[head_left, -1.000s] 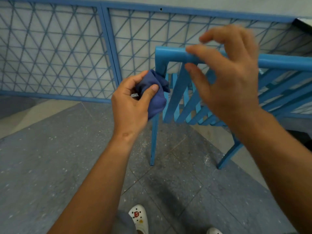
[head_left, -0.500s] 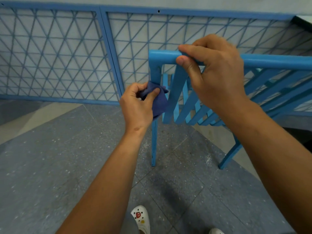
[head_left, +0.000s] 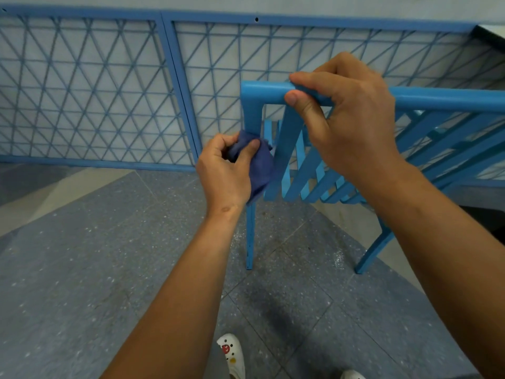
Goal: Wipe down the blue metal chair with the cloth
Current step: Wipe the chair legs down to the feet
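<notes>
- A blue metal chair (head_left: 448, 98) stands on a grey speckled tiled floor (head_left: 82, 269), seen from behind and above, with its slatted back facing the viewer.
- The right hand (head_left: 352, 124) grips the chair's top rail near its left corner; the fingers curl over the rail and the thumb presses beneath it, clamped on the bar.
- The left hand (head_left: 226, 170) holds a bunched dark blue cloth (head_left: 259, 168) against the chair's left rear upright, below the top rail; its fingers and thumb are curled tightly around the cloth.
- The cloth touches the upright and hides part of it, just beside the first back slat.
- Behind the chair runs a blue metal lattice fence (head_left: 95, 86) in front of a pale wall.
- Below the chair, at the bottom edge of the view, a white clog (head_left: 235, 356) with small coloured charms rests on the floor, and the tip of a second one shows to its right.
</notes>
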### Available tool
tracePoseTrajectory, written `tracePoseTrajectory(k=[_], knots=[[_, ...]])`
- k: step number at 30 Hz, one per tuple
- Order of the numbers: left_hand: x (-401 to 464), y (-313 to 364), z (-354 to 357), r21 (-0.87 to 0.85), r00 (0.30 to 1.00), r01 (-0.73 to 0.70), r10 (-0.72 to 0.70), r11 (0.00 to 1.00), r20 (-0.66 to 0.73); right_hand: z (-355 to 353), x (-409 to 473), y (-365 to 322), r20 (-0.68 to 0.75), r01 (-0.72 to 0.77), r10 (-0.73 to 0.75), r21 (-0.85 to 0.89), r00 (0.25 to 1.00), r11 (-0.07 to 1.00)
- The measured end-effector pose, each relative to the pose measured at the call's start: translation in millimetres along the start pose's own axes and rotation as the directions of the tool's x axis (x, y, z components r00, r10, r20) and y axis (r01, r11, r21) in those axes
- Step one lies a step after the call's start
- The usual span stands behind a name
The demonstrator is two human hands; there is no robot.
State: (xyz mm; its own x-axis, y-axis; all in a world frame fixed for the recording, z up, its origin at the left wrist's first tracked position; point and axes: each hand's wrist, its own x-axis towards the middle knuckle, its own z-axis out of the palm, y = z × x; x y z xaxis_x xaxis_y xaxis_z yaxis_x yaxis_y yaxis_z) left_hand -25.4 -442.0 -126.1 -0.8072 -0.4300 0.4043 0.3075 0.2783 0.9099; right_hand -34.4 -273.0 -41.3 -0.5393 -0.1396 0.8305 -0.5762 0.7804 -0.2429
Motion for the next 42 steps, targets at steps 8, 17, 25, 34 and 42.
tracePoseTrajectory(k=[8, 17, 25, 34, 42], knots=[[7, 42, -10, -0.076, 0.965, -0.233, 0.221, 0.97, -0.139, 2, -3, 1, -0.035, -0.019, 0.018, -0.022, 0.999, 1.0], [2, 12, 4, -0.032, 0.994, -0.068, 0.065, 0.997, -0.091, 0, -1, 0, 0.002, -0.034, 0.034, -0.029, 0.999, 0.999], [11, 55, -5, -0.097, 0.956, -0.243, 0.221, 0.965, -0.191, 3, -3, 1, -0.017, -0.007, 0.006, -0.086, 1.0, 0.996], [15, -29, -8, 0.026, 0.991, 0.133, -0.134, 0.991, 0.02, 0, -9, 17, -0.04, 0.127, -0.139, -0.218, 0.99, 0.968], [15, -24, -36, -0.053, 0.945, 0.135, -0.112, 0.989, 0.306, -5, -11, 21, -0.063, 0.162, -0.18, -0.225, 0.982, 0.961]])
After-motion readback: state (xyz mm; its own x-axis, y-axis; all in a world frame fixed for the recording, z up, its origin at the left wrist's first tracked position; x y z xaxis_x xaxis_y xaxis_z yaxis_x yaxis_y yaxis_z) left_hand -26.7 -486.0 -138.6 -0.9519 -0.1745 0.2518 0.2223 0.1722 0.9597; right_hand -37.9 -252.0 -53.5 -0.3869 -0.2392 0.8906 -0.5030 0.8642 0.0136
